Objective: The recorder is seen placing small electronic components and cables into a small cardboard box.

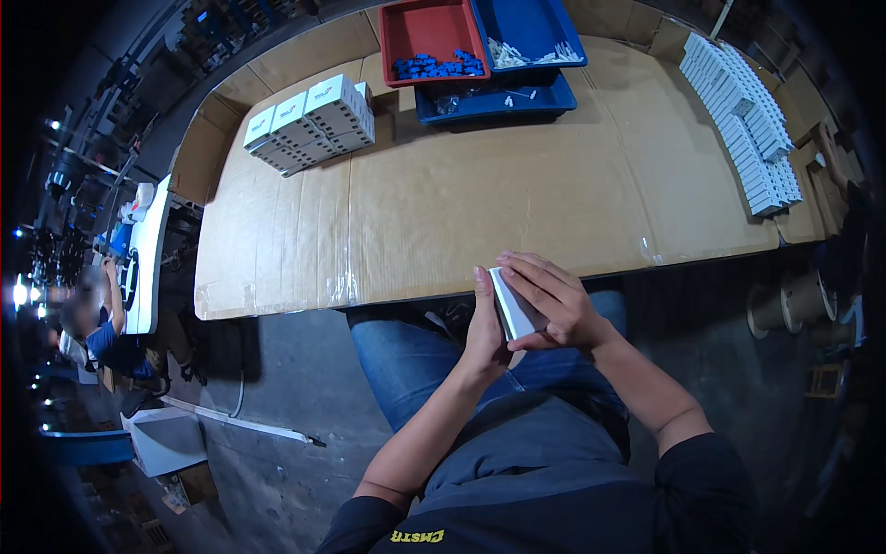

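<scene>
A small white box-shaped piece is held between my two hands, over my lap just off the table's near edge. My left hand presses against its left side with the thumb up along it. My right hand wraps over its right side, fingers across the top and thumb below. The fingers hide much of the piece, so its details cannot be made out.
The cardboard-covered table has raised cardboard sides. White boxes are stacked at the left. A red tray of blue parts and blue trays of white parts stand at the back. Rows of white pieces line the right.
</scene>
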Motion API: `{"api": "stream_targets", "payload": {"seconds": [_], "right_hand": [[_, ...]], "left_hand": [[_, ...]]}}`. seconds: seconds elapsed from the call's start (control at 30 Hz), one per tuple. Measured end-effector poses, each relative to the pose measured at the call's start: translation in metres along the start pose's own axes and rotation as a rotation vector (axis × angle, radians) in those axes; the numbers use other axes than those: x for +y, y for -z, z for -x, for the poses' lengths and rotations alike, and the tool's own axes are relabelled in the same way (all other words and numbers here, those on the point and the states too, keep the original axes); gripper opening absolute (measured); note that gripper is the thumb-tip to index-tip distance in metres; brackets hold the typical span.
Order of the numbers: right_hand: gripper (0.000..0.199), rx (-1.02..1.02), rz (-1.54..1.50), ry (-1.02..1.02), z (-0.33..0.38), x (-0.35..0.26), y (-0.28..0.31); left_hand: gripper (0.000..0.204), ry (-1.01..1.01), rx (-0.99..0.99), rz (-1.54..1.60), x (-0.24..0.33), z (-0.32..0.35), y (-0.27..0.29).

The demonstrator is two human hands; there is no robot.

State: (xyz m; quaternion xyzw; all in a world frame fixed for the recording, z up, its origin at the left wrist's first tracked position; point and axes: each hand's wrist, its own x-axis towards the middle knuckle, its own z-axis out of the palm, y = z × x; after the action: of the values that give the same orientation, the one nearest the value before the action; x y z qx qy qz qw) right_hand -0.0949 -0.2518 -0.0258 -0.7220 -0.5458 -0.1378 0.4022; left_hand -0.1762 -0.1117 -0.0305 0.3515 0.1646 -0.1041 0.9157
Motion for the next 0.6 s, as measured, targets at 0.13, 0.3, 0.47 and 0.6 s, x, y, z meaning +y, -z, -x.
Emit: {"api": "stream_targets", "payload": {"seconds": [0.13,0.3,0.47,0.6], "right_hand": [[0.089,0.006,-0.028,-0.024,0.001,0.004,-0.003],[0.081,0.301,-0.584,-0.595,0.006,0.001,-0.025],[0.066,0.343,-0.833,-0.776,0.006,-0.014,-0.034],[0.058,0.122,-0.522,-0.520,0.018,-0.017,-0.015]], "left_hand": [[0.087,0.020,0.111,0.012,0.004,0.002,-0.004],[0.085,-0.354,-0.107,-0.257,-0.022,-0.009,0.017],[0.065,-0.562,0.115,-0.550,-0.023,-0.017,0.017],[0.060,-0.439,0.127,-0.255,-0.019,-0.017,0.031]]}}
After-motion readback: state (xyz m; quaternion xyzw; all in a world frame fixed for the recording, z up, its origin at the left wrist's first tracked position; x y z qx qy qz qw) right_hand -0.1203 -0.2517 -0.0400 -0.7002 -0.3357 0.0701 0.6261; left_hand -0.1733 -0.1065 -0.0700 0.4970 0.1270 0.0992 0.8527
